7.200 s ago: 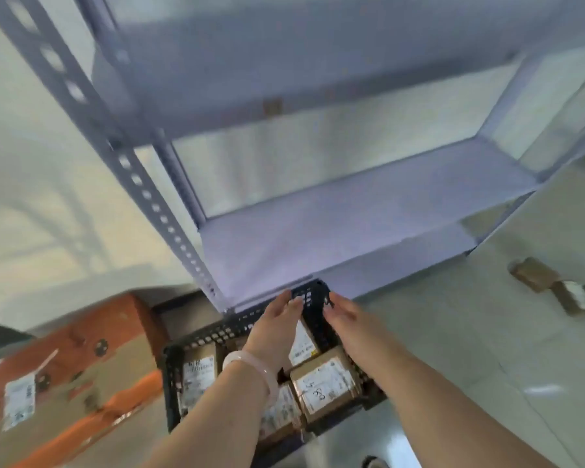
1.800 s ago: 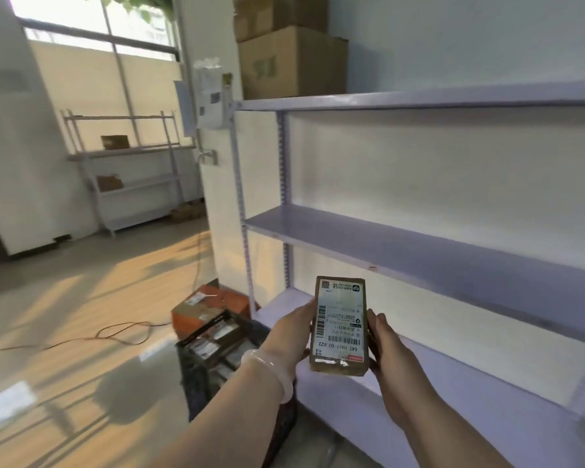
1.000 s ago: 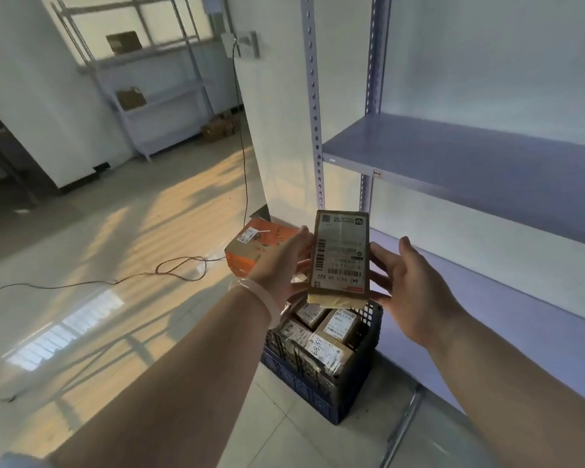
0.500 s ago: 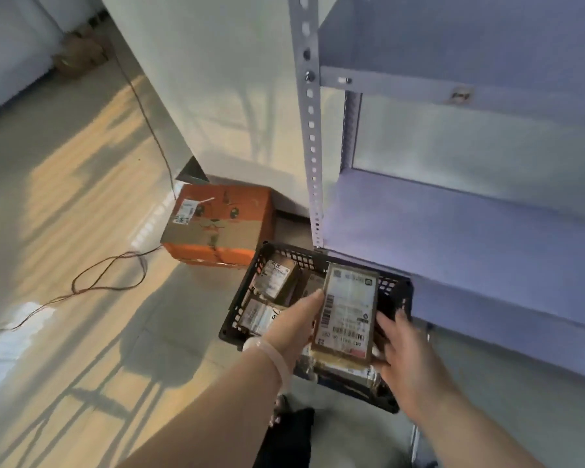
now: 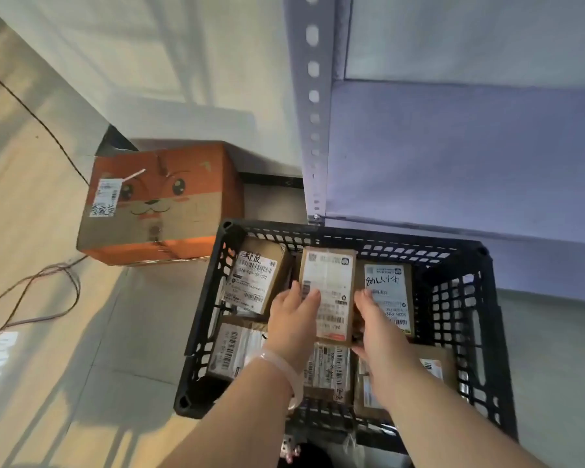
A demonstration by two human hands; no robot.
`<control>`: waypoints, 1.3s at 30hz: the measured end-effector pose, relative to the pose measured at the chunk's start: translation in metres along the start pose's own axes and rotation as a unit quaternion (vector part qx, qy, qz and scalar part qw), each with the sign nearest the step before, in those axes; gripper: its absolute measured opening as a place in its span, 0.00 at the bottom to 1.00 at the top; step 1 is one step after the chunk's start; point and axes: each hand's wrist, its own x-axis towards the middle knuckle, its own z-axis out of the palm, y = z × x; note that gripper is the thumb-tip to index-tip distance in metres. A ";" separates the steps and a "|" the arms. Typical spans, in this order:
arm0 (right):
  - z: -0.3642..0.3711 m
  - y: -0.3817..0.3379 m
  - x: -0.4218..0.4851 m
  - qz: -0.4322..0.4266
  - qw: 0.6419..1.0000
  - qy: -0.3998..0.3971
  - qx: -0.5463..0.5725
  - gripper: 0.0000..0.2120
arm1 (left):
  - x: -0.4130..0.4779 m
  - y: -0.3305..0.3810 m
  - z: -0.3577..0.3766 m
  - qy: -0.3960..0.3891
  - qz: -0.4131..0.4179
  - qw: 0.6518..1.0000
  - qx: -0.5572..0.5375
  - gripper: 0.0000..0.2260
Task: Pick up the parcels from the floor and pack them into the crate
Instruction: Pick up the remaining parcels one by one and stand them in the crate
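Note:
A black lattice crate stands on the floor against the shelf, holding several brown parcels with white labels. My left hand and my right hand grip the long sides of one labelled parcel, which lies flat in the middle of the crate's far row. A parcel with handwriting lies to its left, and another labelled parcel lies to its right. More parcels fill the near row, partly hidden by my forearms.
An orange cardboard box with a cartoon face sits on the floor left of the crate. A grey metal shelf upright and its low shelf board rise behind the crate. A cable loops across the floor at left.
I have lowered the parcel from chest height down into the crate, and it now lies flat among the others. My view has tilted down onto the crate.

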 end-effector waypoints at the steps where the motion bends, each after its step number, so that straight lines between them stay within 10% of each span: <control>1: 0.004 0.000 0.010 -0.006 1.000 0.004 -0.003 0.23 | 0.010 -0.002 -0.001 -0.005 0.007 1.000 0.002 0.26; 18: -0.021 -0.019 0.003 -0.014 0.996 0.012 0.084 0.22 | -0.009 0.018 0.002 0.020 0.005 1.000 -0.003 0.24; 27: -0.091 -0.109 -0.192 -0.104 0.979 0.125 0.122 0.18 | -0.158 0.152 0.019 -0.136 0.101 0.985 0.012 0.21; 39: -0.280 -0.104 -0.512 -0.256 0.873 0.322 0.260 0.26 | -0.457 0.277 0.149 -0.405 0.209 0.876 0.159 0.24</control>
